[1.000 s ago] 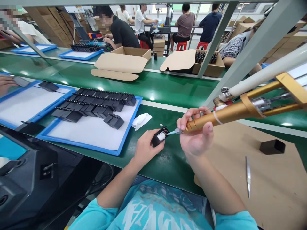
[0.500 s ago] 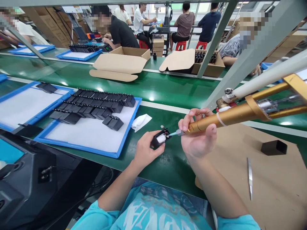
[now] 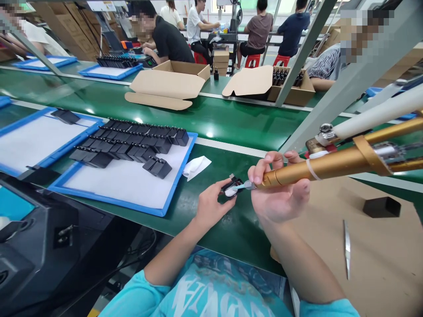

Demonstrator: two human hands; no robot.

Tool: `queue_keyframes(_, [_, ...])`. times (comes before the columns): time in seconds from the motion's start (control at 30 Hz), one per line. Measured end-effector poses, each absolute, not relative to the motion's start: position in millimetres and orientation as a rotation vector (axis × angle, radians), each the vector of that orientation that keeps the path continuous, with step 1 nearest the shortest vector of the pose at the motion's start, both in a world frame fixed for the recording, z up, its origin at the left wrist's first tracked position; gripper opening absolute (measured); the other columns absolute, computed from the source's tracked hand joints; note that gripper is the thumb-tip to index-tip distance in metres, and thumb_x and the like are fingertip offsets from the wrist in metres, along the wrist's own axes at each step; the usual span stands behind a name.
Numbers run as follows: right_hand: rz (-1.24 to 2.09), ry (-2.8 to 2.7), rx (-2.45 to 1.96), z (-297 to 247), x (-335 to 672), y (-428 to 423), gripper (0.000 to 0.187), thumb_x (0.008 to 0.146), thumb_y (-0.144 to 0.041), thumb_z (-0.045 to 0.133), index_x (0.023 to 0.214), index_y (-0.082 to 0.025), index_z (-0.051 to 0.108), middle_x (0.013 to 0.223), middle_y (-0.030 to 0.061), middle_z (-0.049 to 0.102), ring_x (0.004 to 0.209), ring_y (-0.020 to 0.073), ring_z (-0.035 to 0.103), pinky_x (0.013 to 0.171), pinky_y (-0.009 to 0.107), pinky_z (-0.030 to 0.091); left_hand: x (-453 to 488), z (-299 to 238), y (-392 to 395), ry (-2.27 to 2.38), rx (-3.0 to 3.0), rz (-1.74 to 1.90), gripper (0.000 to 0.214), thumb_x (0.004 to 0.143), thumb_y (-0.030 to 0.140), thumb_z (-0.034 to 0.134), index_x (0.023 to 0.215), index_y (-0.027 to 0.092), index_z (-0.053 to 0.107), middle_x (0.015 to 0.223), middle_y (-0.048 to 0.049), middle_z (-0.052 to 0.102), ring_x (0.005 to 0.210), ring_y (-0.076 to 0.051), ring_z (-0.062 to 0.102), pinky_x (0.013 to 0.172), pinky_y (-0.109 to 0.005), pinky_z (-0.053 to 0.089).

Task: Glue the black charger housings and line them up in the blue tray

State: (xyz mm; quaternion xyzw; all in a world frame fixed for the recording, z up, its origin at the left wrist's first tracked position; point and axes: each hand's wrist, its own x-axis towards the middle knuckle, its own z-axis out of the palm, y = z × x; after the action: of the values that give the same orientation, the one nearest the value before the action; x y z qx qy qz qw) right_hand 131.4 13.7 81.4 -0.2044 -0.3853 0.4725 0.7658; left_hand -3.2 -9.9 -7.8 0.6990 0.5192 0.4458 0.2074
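Note:
My left hand (image 3: 209,206) is closed around a small black part (image 3: 232,186) with white inside, held just above the green belt. My right hand (image 3: 280,193) grips a long gold dispensing gun (image 3: 333,164), whose thin pale tip touches the white spot in the part. A white hose runs along the top of the gun toward the upper right. Both forearms reach out from my turquoise shirt at the bottom edge.
A blue-rimmed white tray (image 3: 132,185) with rows of black parts (image 3: 132,143) lies to the left. A white cloth (image 3: 195,167) rests beside it. On the brown board (image 3: 380,264) lie a black block (image 3: 381,207) and metal tweezers (image 3: 346,248). Other people work at benches behind open cartons (image 3: 172,83).
My left hand has turned the black part flatter and shifted it slightly right. The gun tip has followed and stays on the white spot.

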Motion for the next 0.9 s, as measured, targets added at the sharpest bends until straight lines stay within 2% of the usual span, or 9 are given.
queue_keyframes(0.27, [1.033, -0.887, -0.398, 84, 127, 9, 0.036, 0.075, -0.056, 0.061, 0.1, -0.031, 0.053, 0.087, -0.0036, 0.053, 0.049, 0.0067, 0.05, 0.049, 0.028, 0.045, 0, -14, -12, 1.382, 2.082, 1.358, 0.039, 0.083, 0.034, 0.068, 0.119, 0.022, 0.06, 0.108, -0.0056, 0.074, 0.089, -0.019, 0.072, 0.078, -0.032, 0.061])
queue_keyframes(0.47, [1.043, -0.879, -0.361, 83, 125, 7, 0.029, 0.078, -0.052, 0.061, 0.086, -0.027, 0.051, 0.087, -0.004, 0.052, 0.049, 0.0058, 0.052, 0.05, 0.027, 0.045, -1, -14, -12, 1.361, 2.174, 1.393, 0.038, 0.084, 0.033, 0.068, 0.119, 0.021, 0.06, 0.107, -0.006, 0.074, 0.091, -0.02, 0.072, 0.079, -0.032, 0.06])
queue_keyframes(0.57, [1.046, -0.877, -0.368, 82, 125, 8, 0.031, 0.077, -0.055, 0.06, 0.09, -0.027, 0.052, 0.086, -0.0038, 0.052, 0.049, 0.006, 0.051, 0.049, 0.027, 0.044, -2, -13, -12, 1.368, 2.176, 1.385, 0.039, 0.083, 0.033, 0.069, 0.12, 0.021, 0.06, 0.109, -0.0058, 0.074, 0.09, -0.019, 0.072, 0.08, -0.032, 0.06])
queue_keyframes(0.8, [1.059, -0.847, -0.356, 80, 128, 13, 0.036, 0.075, -0.054, 0.062, 0.101, -0.028, 0.057, 0.089, -0.0027, 0.054, 0.051, 0.0068, 0.052, 0.051, 0.028, 0.043, -12, -5, -12, 1.485, 1.981, 1.113, 0.04, 0.08, 0.034, 0.069, 0.118, 0.023, 0.06, 0.099, -0.0009, 0.075, 0.079, -0.018, 0.072, 0.076, -0.029, 0.057])
queue_keyframes(0.9, [1.043, -0.841, -0.345, 79, 130, 16, 0.039, 0.074, -0.054, 0.063, 0.103, -0.029, 0.059, 0.088, -0.0026, 0.056, 0.051, 0.0077, 0.052, 0.05, 0.028, 0.041, -25, -6, -10, 1.486, 1.899, 0.916, 0.04, 0.081, 0.032, 0.068, 0.119, 0.025, 0.059, 0.105, 0.0002, 0.074, 0.087, -0.019, 0.07, 0.08, -0.031, 0.055])
